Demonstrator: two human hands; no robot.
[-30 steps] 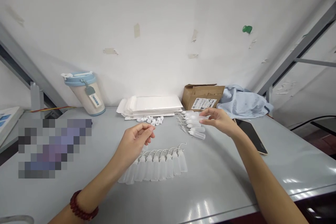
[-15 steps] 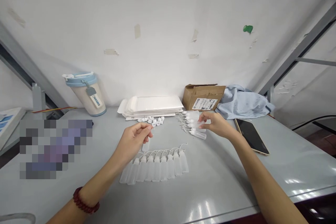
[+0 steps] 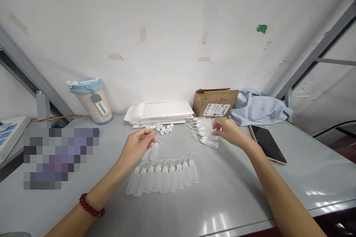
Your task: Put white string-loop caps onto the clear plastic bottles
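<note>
My left hand (image 3: 140,142) is closed in a pinch at the middle of the table; what its fingertips hold, if anything, is hidden. Two translucent squeeze bottles (image 3: 154,152) show just below those fingers, with a thin curved white tube beside them. Nearer to me lies a row of several such bottles (image 3: 165,179), side by side, their white tubes bent over at the top. My right hand (image 3: 229,132) pinches the end of a squeeze bottle (image 3: 206,132) in the pile at the right. Other bottles there lie on their sides, tubes pointing left.
Small white caps (image 3: 166,129) are heaped before a stack of white padded envelopes (image 3: 161,111). Behind the right pile stand a cardboard box (image 3: 215,102) and a bunched blue cloth (image 3: 256,107). A phone (image 3: 267,144) lies at right, a tumbler (image 3: 91,102) stands at left.
My left hand has shifted slightly left, and two bottles with a curved tube now show beneath it. My right hand stays at the pile, its fingers slightly farther right.
</note>
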